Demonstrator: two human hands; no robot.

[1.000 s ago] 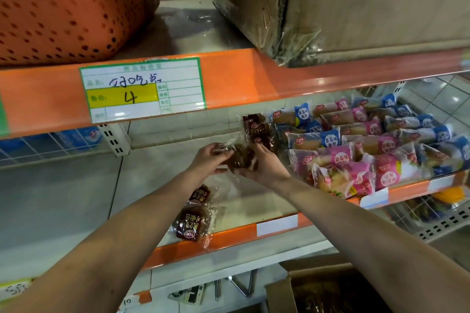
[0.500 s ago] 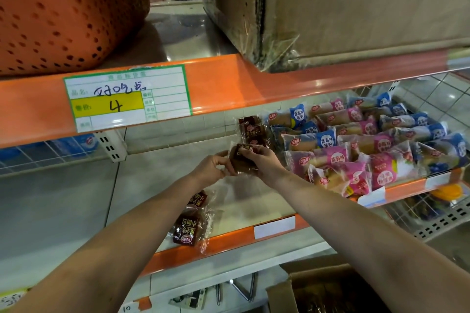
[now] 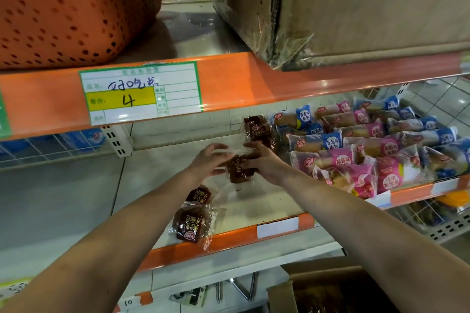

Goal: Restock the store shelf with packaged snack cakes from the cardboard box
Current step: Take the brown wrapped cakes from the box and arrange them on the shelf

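A brown snack cake (image 3: 238,170) in clear wrap is held low over the white shelf (image 3: 157,173), between my two hands. My right hand (image 3: 267,164) grips it from the right, fingers curled over its top. My left hand (image 3: 207,160) has its fingers spread and touches the wrapper's left edge. More brown cakes (image 3: 258,131) stand stacked just behind, against the pink and blue packs. Two further brown cakes (image 3: 193,223) lie at the shelf's front edge under my left forearm. The open cardboard box (image 3: 328,290) is on the floor at the lower right.
Pink and blue bread packs (image 3: 366,150) fill the shelf's right half. The orange upper shelf edge with a price tag (image 3: 140,91) hangs close above my hands. An orange perforated basket (image 3: 63,7) and a large carton (image 3: 356,7) sit on the upper shelf.
Both hands have lowered the cake slightly toward the shelf. My left hand's fingers have opened from pinching the wrapper to a spread touch.
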